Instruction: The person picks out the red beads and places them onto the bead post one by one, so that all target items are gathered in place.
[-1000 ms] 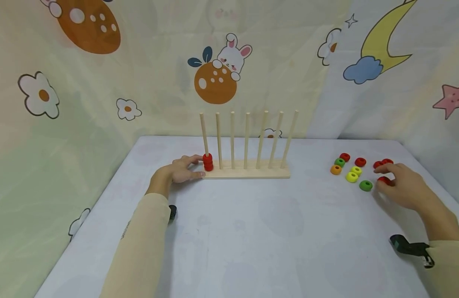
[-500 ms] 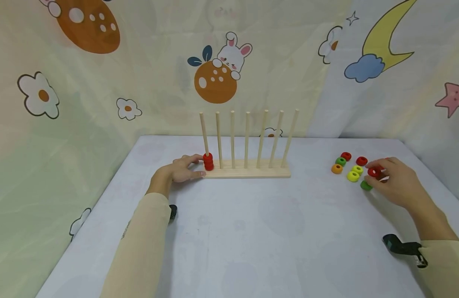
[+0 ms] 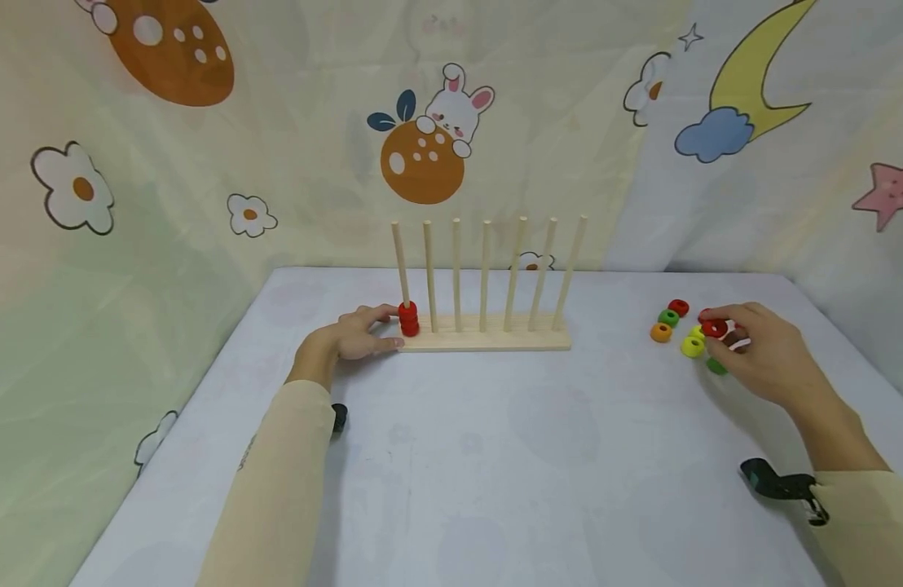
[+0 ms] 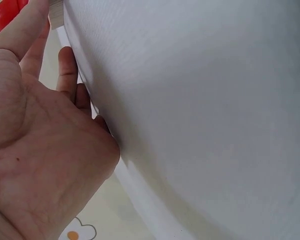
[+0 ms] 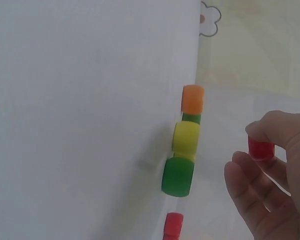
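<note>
A wooden rack (image 3: 488, 344) with a row of upright rods stands toward the back of the table, red beads (image 3: 409, 319) stacked on its leftmost rod. The left hand (image 3: 359, 334) grips the rack's left end between thumb and forefinger. In the left wrist view, that hand (image 4: 45, 135) has red beads (image 4: 7, 14) beside its fingertips. Between thumb and fingers, the right hand (image 3: 774, 359) pinches a red bead (image 3: 713, 328), above the loose beads. The right wrist view shows this red bead (image 5: 261, 149) raised in the hand (image 5: 275, 175).
Loose beads lie at the table's right: orange (image 3: 660, 333), dark green (image 3: 668, 318), red (image 3: 679, 308) and yellow (image 3: 692, 347), with another green bead (image 3: 716, 366) partly under the right hand. A patterned cloth (image 3: 312, 163) hangs behind the table.
The right hand has picked up the red bead and carried it left, over the other loose beads. The left hand has stayed at the rack's end.
</note>
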`<state>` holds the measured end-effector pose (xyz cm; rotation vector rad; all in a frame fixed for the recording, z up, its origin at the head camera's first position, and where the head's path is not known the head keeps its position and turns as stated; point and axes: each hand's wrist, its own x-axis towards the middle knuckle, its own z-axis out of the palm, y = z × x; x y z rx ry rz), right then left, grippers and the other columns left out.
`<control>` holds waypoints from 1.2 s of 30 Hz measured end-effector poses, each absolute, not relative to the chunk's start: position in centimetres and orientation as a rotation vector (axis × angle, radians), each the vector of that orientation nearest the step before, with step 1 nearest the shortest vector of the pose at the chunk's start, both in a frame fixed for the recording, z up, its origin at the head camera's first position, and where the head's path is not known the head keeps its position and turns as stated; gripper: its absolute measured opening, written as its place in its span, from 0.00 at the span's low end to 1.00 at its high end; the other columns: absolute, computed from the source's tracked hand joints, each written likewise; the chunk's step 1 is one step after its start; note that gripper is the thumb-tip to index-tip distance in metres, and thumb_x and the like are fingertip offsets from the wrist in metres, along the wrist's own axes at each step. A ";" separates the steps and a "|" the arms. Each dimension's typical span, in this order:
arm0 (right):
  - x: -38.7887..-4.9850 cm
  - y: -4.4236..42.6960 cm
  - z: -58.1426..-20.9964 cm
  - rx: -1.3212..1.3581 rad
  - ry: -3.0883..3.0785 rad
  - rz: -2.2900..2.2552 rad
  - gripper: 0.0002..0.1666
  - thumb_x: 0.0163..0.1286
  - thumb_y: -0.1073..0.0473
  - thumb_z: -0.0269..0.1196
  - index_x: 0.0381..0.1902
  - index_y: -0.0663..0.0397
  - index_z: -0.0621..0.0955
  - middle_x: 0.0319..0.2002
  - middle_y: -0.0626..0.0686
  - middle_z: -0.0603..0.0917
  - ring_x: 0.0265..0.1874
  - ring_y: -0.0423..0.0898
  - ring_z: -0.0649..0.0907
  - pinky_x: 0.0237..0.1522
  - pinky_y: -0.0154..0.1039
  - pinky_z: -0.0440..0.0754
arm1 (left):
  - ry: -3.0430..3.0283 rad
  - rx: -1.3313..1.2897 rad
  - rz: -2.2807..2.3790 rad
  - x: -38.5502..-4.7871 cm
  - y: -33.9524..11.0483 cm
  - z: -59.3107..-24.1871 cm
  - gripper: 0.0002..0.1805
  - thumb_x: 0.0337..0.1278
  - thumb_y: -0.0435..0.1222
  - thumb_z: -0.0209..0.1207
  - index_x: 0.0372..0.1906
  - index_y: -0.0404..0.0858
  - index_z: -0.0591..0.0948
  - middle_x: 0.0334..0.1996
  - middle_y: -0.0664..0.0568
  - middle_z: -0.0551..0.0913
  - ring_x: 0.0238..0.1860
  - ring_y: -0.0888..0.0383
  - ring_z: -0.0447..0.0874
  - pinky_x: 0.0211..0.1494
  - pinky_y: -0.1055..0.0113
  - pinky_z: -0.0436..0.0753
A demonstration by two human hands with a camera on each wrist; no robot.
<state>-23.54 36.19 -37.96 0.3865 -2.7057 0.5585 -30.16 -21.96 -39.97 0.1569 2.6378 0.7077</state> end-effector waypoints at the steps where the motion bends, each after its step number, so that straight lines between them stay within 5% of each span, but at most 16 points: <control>1: -23.5 36.0 -37.9 0.392 -2.707 0.561 0.24 0.62 0.69 0.72 0.56 0.63 0.81 0.48 0.65 0.79 0.37 0.63 0.84 0.26 0.19 0.72 | 2.638 0.163 0.711 -30.1 -22.0 -39.9 0.38 0.64 0.60 0.61 0.77 0.65 0.63 0.76 0.51 0.63 0.77 0.40 0.52 0.72 0.28 0.57; 11: -23.5 34.8 -37.2 0.486 -2.703 0.538 0.23 0.62 0.67 0.73 0.55 0.63 0.81 0.48 0.64 0.81 0.34 0.59 0.85 0.25 0.27 0.78 | 2.635 0.171 0.710 -29.6 -21.7 -39.5 0.38 0.64 0.60 0.61 0.77 0.63 0.63 0.76 0.49 0.63 0.76 0.39 0.53 0.72 0.29 0.58; 19: -23.9 33.0 -36.2 0.557 -2.628 0.553 0.23 0.60 0.67 0.74 0.54 0.59 0.83 0.48 0.57 0.83 0.33 0.53 0.84 0.31 0.17 0.72 | 2.625 0.163 0.714 -30.0 -22.1 -39.8 0.38 0.64 0.60 0.61 0.77 0.65 0.63 0.76 0.50 0.62 0.76 0.39 0.52 0.72 0.29 0.57; 25: -23.8 31.6 -36.2 0.524 -2.656 0.660 0.23 0.62 0.66 0.73 0.56 0.56 0.83 0.51 0.55 0.83 0.33 0.42 0.82 0.29 0.23 0.76 | 2.608 0.133 0.718 -30.9 -22.6 -40.7 0.39 0.63 0.59 0.63 0.76 0.67 0.62 0.76 0.53 0.62 0.76 0.40 0.51 0.72 0.28 0.58; 31: -24.3 30.5 -36.3 0.574 -2.625 0.682 0.22 0.64 0.64 0.73 0.56 0.55 0.83 0.50 0.54 0.84 0.33 0.48 0.84 0.30 0.21 0.76 | 2.615 0.137 0.724 -30.9 -22.6 -40.8 0.39 0.62 0.60 0.63 0.77 0.67 0.62 0.76 0.53 0.61 0.77 0.40 0.50 0.72 0.27 0.56; 36: -24.3 29.5 -36.7 0.616 -2.605 0.726 0.21 0.65 0.65 0.71 0.56 0.53 0.83 0.48 0.51 0.84 0.32 0.42 0.84 0.28 0.26 0.78 | 2.631 0.151 0.728 -30.2 -22.3 -40.2 0.38 0.63 0.60 0.61 0.77 0.66 0.63 0.76 0.52 0.62 0.77 0.40 0.51 0.72 0.28 0.57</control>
